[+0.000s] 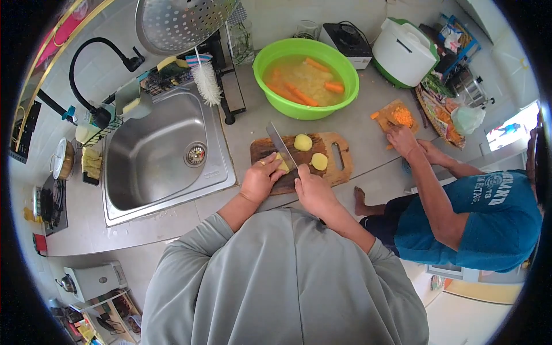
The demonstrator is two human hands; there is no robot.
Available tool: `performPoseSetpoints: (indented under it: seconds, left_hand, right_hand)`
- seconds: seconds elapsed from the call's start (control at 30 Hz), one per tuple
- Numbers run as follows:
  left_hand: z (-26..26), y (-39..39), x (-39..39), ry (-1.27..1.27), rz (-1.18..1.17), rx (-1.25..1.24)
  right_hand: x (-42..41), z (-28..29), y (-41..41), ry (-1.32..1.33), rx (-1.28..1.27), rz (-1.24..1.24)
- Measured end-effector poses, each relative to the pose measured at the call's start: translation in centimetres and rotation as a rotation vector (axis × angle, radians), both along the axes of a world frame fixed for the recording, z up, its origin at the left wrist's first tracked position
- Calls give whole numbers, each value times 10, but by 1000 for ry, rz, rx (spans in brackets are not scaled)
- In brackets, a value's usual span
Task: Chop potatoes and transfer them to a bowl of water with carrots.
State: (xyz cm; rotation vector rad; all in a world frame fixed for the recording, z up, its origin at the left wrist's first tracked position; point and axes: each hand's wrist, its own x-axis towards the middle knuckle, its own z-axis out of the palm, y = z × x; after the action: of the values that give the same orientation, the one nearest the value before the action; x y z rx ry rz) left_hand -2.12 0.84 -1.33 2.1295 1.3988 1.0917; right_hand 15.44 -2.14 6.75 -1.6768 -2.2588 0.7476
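My left hand (261,177) grips a piece of peeled potato (282,164) at the left part of a wooden cutting board (343,173). A kitchen knife (279,142) is in my right hand (314,189), its broad blade resting against the right side of that piece. Two more pale yellow potato pieces, an upper one (303,142) and a lower one (319,161), lie on the board to the right of the blade. Beyond the board stands a green plastic basin (302,113) with carrots (302,94) in cloudy water.
A steel sink (155,151) is at the left, under a hanging perforated ladle (181,21) and a bottle brush (207,84). At the right a co-worker (448,215) handles chopped carrot (402,115) on a small board. A white and green rice cooker (403,51) stands behind.
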Motion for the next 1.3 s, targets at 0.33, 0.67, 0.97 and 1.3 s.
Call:
performPoseSetpoints:
  seconds: [0.33,0.67,0.97,1.3]
  left_hand:
    - [2,3,0,-14,9,-15]
    - [2,2,1,-68,123,42]
    - [23,-2,7,-150,198,-296]
    - [14,-2,7,-136,198,-221]
  right_hand:
    - [-3,-9,5,23,-25,13]
    - [-7,-23,8,8,-16,-4]
    - [-2,-2,-2,-19,41,4]
    - [-5,-6,-2,28,24,22]
